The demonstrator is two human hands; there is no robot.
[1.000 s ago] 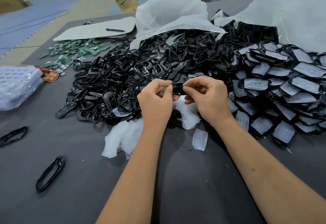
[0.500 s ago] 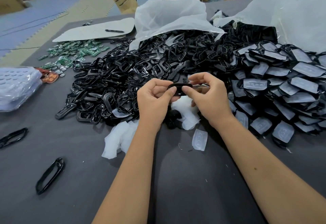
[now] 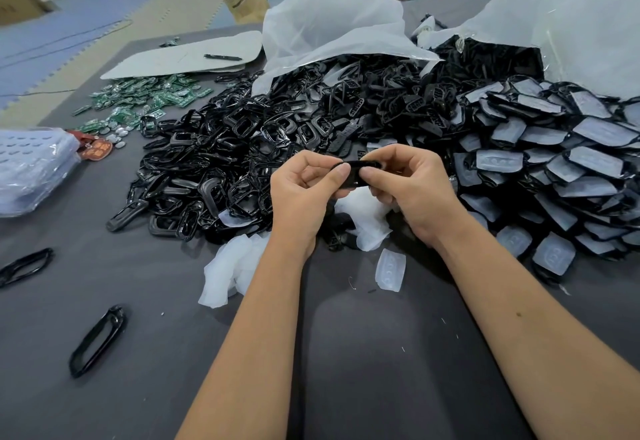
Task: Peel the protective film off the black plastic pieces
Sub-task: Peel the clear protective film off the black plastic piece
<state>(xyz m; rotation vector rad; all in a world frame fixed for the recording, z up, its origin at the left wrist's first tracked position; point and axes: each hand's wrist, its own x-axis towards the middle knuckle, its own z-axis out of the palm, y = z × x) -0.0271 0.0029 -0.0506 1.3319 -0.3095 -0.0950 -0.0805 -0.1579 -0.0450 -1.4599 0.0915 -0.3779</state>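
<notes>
Holding one black plastic piece [image 3: 356, 173] between them, both hands are raised over the grey table [image 3: 381, 353] just in front of the main stock. The left hand [image 3: 304, 193] has its fingers curled, thumb pressed on the near face of the piece at its left end. The right hand [image 3: 408, 190] is likewise curled, pinching the right end between thumb and forefinger. The piece lies with its long axis running left to right, roughly level, so each hand has one end and neither is nearer than the other.

Whether film remains on this piece cannot be told; its upper face reads glossy black, and no lifted edge shows.

Findings on surroundings: a heap of bare black frames [image 3: 221, 169] lies to the left and beyond the hands, and a heap of film-covered pieces [image 3: 554, 169] lies to the right, closest to the right hand. Crumpled white film scraps [image 3: 363, 217] sit directly beneath the hands, more at [image 3: 228, 273].

Judgement: any peel would run along the long axis, one hand anchoring while the other pulls away sideways. The next covered piece favours a right-hand reach.
</notes>
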